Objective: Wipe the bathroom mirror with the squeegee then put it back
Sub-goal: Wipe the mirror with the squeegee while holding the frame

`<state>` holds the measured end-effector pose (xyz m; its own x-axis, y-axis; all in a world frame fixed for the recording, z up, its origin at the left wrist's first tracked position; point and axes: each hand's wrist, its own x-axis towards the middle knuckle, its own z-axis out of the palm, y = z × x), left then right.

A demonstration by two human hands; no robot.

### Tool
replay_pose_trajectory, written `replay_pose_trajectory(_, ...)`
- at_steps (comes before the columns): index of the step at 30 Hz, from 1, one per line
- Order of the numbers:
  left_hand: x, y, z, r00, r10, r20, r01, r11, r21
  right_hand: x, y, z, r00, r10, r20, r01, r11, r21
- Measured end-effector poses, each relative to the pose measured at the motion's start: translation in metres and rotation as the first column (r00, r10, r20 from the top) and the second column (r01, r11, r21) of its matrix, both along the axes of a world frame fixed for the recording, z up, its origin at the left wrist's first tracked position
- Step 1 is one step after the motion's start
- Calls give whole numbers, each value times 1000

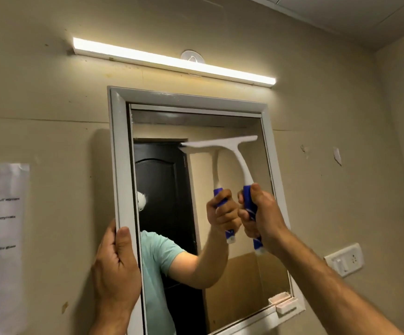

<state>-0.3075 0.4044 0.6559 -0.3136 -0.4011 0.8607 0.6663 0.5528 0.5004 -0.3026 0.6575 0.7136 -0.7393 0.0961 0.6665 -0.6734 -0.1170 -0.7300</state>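
1. Squeegee (pixel 230 151) pressed against the bathroom mirror (pixel 232 274), white blade lying roughly level near the top of the glass, toward the right side.
2. Right hand (pixel 261 213) clenched around the blue grip of the handle, fingers wrapped fully round it – white stem rising from the fist up to the blade.
3. Left hand (pixel 116 269) gripping the mirror's white frame (pixel 120 165) at its left edge, thumb on the front face, fingers curled behind.
4. Likely light, rigid plastic with a soft rubber edge – easy to steer one-handed. Best held low on the blue grip, as now, for even pressure.
5. Mirror probably fragile and apparently hinged or loose, hence the bracing hand.
6. Small white holder (pixel 284 304) at the frame's lower right corner, possibly where the tool goes back.
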Motion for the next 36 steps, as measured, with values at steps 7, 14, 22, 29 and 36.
replay_pose_trajectory(7,2,1,2,1000,4,17,-5,999,39,-1,21,5,984,-172,-49,173,985,7)
replay_pose_trajectory(14,2,0,2,999,30,27,-31,999,34,-16,25,-33,967,-254,11,254,967,16)
replay_pose_trajectory(22,2,1,1,997,75,-4,-75,997,12,5,27,-40,963,-264,60,265,964,-3)
replay_pose_trajectory(29,1,2,-4,995,98,-16,-98,995,1,0,37,-80,959,-260,116,256,966,44)
replay_pose_trajectory(36,7,8,-7,991,135,10,-135,991,-15,17,41,-93,969,-211,132,204,977,61)
